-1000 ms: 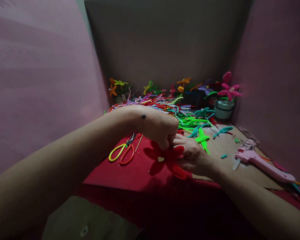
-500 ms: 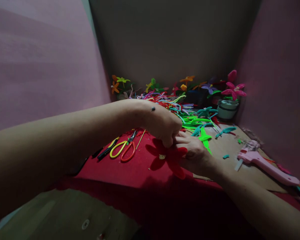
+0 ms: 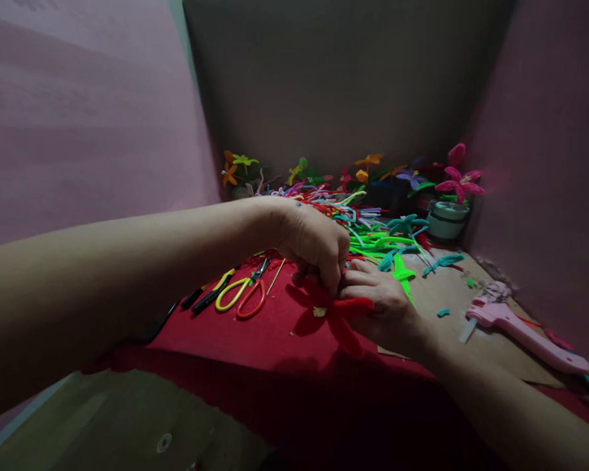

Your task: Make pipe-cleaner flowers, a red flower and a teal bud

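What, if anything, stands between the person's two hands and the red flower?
Nothing visible does. The left hand and the right hand are both close up at the red flower, though the exact grip is hidden. The scissors lie off to the left and the pink glue gun to the right, neither in between.

A red flower (image 3: 330, 315), its centre pale yellow, shows against a deep red surface (image 3: 255, 343). At left, scissors (image 3: 257, 278) pair one yellow handle with one red, beside a black-and-yellow tool (image 3: 214, 294). At right, a pink glue gun (image 3: 523, 333) lies on tan cardboard (image 3: 442, 343); farther off, neon-green stems (image 3: 380, 243) border a multicoloured heap (image 3: 331, 199). Pink side walls (image 3: 93, 150) flank a dark grey far wall (image 3: 343, 78).
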Demonstrator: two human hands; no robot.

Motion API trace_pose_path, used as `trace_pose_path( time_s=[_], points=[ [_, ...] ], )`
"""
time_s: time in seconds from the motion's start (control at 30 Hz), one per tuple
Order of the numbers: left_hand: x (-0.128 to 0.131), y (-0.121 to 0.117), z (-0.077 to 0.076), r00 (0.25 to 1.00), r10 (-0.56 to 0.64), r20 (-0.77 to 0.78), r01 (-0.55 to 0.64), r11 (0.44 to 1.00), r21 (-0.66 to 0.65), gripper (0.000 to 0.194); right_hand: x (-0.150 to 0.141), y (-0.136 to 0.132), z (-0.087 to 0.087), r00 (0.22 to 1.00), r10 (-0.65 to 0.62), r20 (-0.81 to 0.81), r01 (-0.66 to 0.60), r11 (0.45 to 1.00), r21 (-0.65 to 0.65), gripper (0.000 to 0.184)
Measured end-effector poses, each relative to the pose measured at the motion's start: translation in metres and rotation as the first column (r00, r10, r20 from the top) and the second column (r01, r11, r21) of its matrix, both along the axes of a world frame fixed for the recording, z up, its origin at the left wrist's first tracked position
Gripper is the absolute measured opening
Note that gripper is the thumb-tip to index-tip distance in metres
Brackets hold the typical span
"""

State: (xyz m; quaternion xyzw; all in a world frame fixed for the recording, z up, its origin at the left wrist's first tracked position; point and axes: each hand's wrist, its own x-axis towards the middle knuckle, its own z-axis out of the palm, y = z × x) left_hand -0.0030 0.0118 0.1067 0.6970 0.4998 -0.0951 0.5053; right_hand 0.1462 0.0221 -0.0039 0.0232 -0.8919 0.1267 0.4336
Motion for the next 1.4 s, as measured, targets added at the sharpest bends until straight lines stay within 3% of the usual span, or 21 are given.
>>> trace_pose_path(
  time_s=[0.13, 0.23, 0.3, 0.4, 0.5, 0.73, 0.83, 0.9, 1.0, 1.1, 1.2, 1.23, 1.27, 1.3, 1.37, 1.4],
  points=[
    [-0.002, -0.004, 0.005, 0.995, 0.079, 0.061, -0.079, 0.997, -0.001, 0.008, 0.003, 0.004, -0.001, 0.998, 0.052, -0.039, -0.055, 0.995, -0.086, 0.01],
    [-0.006, -0.009, 0.007, 0.972, 0.138, 0.191, -0.145, 0.989, 0.024, 0.004, 0.004, 0.006, -0.005, 0.992, 0.092, -0.092, -0.113, 0.957, -0.266, 0.007],
    [-0.012, -0.013, 0.006, 0.933, 0.172, 0.317, -0.19, 0.982, 0.025, 0.012, 0.003, 0.006, -0.008, 0.986, 0.116, -0.122, -0.158, 0.89, -0.428, 0.004],
    [-0.022, -0.018, 0.001, 0.879, 0.218, 0.425, -0.255, 0.966, 0.032, 0.016, 0.001, 0.004, -0.011, 0.974, 0.16, -0.162, -0.227, 0.74, -0.634, 0.006],
    [-0.03, -0.023, -0.005, 0.814, 0.255, 0.522, -0.3, 0.954, 0.002, 0.02, -0.001, 0.002, -0.012, 0.957, 0.192, -0.216, -0.289, 0.62, -0.73, 0.011],
    [-0.035, -0.03, -0.018, 0.725, 0.263, 0.636, -0.299, 0.953, -0.052, 0.031, -0.005, 0.002, -0.012, 0.94, 0.213, -0.268, -0.342, 0.536, -0.772, 0.014],
    [-0.035, -0.028, -0.023, 0.711, 0.275, 0.647, -0.35, 0.937, -0.014, 0.026, -0.006, 0.002, -0.01, 0.942, 0.185, -0.281, -0.337, 0.521, -0.784, 0.011],
    [-0.036, -0.025, -0.027, 0.665, 0.334, 0.667, -0.453, 0.892, 0.005, 0.021, -0.006, 0.002, -0.008, 0.936, 0.173, -0.305, -0.35, 0.514, -0.783, 0.009],
    [-0.038, -0.024, -0.032, 0.538, 0.41, 0.737, -0.64, 0.768, 0.04, 0.022, -0.006, 0.003, -0.005, 0.926, 0.177, -0.335, -0.378, 0.495, -0.782, 0.007],
    [-0.038, -0.031, -0.035, 0.463, 0.382, 0.8, -0.77, 0.62, 0.149, 0.024, -0.008, 0.004, -0.005, 0.921, 0.145, -0.363, -0.386, 0.481, -0.787, 0.009],
    [-0.032, -0.044, -0.03, 0.533, 0.385, 0.753, -0.817, 0.465, 0.341, 0.022, -0.009, 0.004, -0.004, 0.925, 0.123, -0.36, -0.373, 0.479, -0.795, 0.011],
    [-0.029, -0.047, -0.027, 0.572, 0.398, 0.718, -0.803, 0.45, 0.39, 0.023, -0.009, 0.003, -0.003, 0.93, 0.129, -0.345, -0.362, 0.495, -0.79, 0.013],
    [-0.025, -0.05, -0.024, 0.603, 0.403, 0.688, -0.783, 0.462, 0.416, 0.025, -0.009, 0.003, -0.002, 0.933, 0.139, -0.331, -0.353, 0.523, -0.776, 0.015],
    [-0.022, -0.051, -0.02, 0.634, 0.409, 0.656, -0.755, 0.51, 0.412, 0.027, -0.008, 0.002, -0.002, 0.939, 0.146, -0.312, -0.339, 0.56, -0.756, 0.015],
    [-0.017, -0.051, -0.014, 0.702, 0.436, 0.562, -0.678, 0.652, 0.341, 0.022, -0.007, 0.001, 0.0, 0.953, 0.141, -0.267, -0.292, 0.655, -0.697, 0.016],
    [-0.015, -0.049, -0.012, 0.719, 0.439, 0.539, -0.653, 0.692, 0.308, 0.02, -0.006, 0.001, 0.0, 0.961, 0.133, -0.244, -0.265, 0.702, -0.661, 0.017]
  ],
)
